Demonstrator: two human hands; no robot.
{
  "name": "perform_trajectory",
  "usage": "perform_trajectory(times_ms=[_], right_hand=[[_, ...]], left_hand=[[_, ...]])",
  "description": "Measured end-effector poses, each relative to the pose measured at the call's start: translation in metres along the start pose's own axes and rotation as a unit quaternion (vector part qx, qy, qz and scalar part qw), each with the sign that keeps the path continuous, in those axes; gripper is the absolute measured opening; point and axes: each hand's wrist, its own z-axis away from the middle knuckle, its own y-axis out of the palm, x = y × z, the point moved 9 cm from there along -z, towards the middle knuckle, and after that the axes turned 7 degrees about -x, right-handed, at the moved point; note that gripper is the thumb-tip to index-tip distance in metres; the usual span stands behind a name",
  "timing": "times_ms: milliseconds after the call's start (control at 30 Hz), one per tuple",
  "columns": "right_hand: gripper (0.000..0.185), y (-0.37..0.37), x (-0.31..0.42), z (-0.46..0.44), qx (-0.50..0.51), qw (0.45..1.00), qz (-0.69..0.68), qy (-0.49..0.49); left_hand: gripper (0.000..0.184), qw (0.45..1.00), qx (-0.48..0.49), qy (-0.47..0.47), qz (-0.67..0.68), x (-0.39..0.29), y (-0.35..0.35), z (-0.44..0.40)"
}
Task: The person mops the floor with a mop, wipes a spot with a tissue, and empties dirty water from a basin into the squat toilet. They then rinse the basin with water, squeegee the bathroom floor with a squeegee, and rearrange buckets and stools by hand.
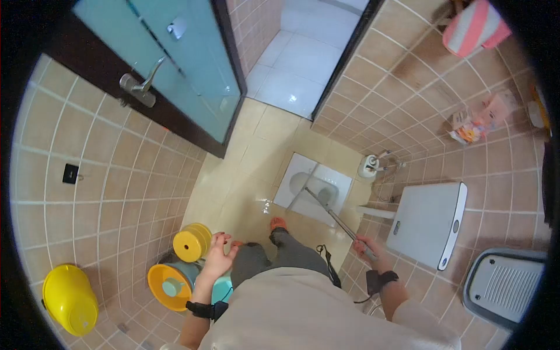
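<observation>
My right hand (371, 251) is wrapped round the handle of a metal shower wand (332, 214), which points up and left over the white squat toilet (344, 198). A thin pale streak, seemingly water, crosses the bowl near the wand's tip. My left hand (219, 256) is held out with its fingers apart and nothing in it, close to the yellow stool (192, 242). Both wrists wear black bands.
An open glass door (192, 76) stands at the upper left. An orange basin (169, 286) and a yellow bucket (70, 299) are at the lower left. A white cistern (426, 223) and a grey washboard tub (506, 287) are on the right. A white brush holder (368, 167) stands behind the toilet.
</observation>
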Motion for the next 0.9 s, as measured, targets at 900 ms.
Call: perform_trajectory(times_ms=[900], right_hand=[[0.017,0.391,0.066,-0.053,0.137,0.947,0.016,-0.289]], left_hand=[[0.038,0.967,0.189,-0.063,-0.158,0.133,-0.129,-0.254]])
